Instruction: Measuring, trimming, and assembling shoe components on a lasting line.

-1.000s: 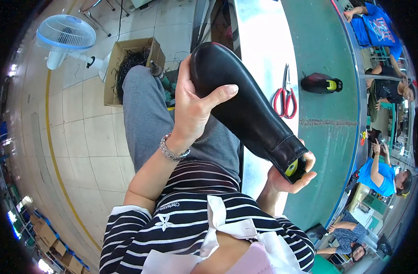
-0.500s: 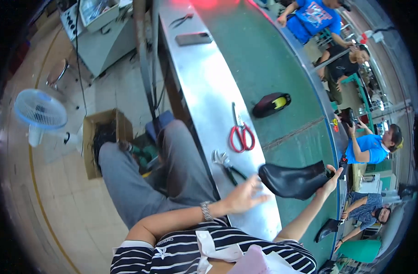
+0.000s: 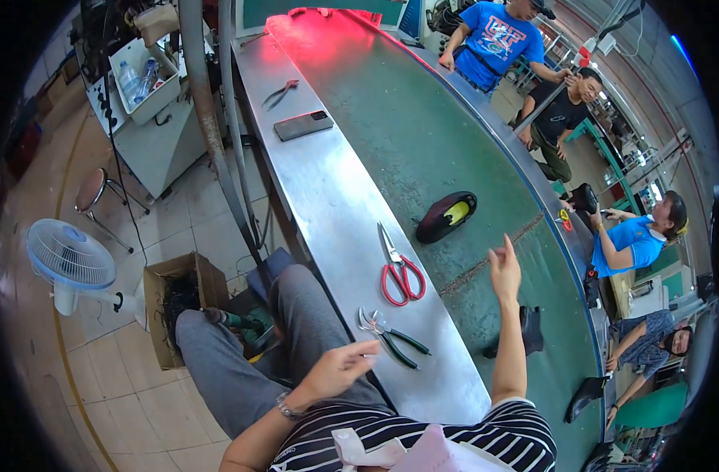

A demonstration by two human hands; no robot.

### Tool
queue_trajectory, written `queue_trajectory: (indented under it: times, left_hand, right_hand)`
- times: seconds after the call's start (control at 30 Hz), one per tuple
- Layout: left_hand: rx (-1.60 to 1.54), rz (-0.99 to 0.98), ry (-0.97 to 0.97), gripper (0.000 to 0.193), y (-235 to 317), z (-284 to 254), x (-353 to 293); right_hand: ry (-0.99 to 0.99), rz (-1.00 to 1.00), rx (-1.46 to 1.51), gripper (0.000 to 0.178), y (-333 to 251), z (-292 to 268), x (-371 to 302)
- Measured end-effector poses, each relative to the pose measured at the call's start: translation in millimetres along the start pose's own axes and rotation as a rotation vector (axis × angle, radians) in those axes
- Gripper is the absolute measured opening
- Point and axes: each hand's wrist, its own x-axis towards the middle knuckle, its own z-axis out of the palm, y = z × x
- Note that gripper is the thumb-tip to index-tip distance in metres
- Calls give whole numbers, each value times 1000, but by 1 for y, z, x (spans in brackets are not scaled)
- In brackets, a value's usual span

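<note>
My right hand [image 3: 505, 269] is over the green surface with nothing in it, its fingers apart, just beyond a dark shoe with a yellow-green inside [image 3: 436, 223]. Behind my right forearm a black ankle boot [image 3: 531, 329] rests on the green surface, partly hidden by the arm. My left hand [image 3: 337, 373] hovers above my lap at the metal edge, empty, fingers stretched out. Closest to it lie pincers with dark green handles [image 3: 397, 344]. Scissors with red handles [image 3: 404, 282] lie on the metal strip beyond them.
Farther along the metal ledge [image 3: 340, 197] lie a phone [image 3: 303, 125] and red-handled pliers [image 3: 281, 94]. Several people work across the green belt [image 3: 375, 118]; a black boot [image 3: 586, 400] stands near one. On the left are a fan [image 3: 72, 256], a cardboard box [image 3: 188, 295] and a stool [image 3: 92, 191].
My right hand has let go of the black boot, which now rests on the belt, and has moved farther forward. My left hand has drawn back leftward. The view has shifted.
</note>
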Motion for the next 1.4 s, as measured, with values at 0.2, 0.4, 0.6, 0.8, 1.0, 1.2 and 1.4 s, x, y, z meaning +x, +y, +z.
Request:
queue_trajectory:
  times: [0.2, 0.4, 0.6, 0.8, 1.0, 1.2, 1.4]
  left_hand:
    - [-73, -10, 176, 40, 5, -28, -40]
    - [-157, 36, 262, 38, -5, -34, -58]
    - [29, 110, 257, 37, 7, -29, -71]
    - [38, 194, 316, 45, 25, -44, -88]
    - [550, 431, 315, 106, 112, -56, -57]
    - [384, 456, 199, 103, 72, -80, -67]
    - [120, 365, 442, 103, 2, -80, -109]
  right_hand:
    - [-139, -153, -79, 38, -114, 36, 15]
    - [-65, -96, 69, 34, -112, 56, 46]
    - [-83, 46, 293, 29, -119, 47, 55]
    - [-13, -196, 491, 25, -190, -71, 50]
    - [-264, -266, 771, 28, -289, -125, -7]
    - [-662, -515, 845, 27, -360, -53, -47]
    - [-975, -449, 970, 25, -388, 12, -95]
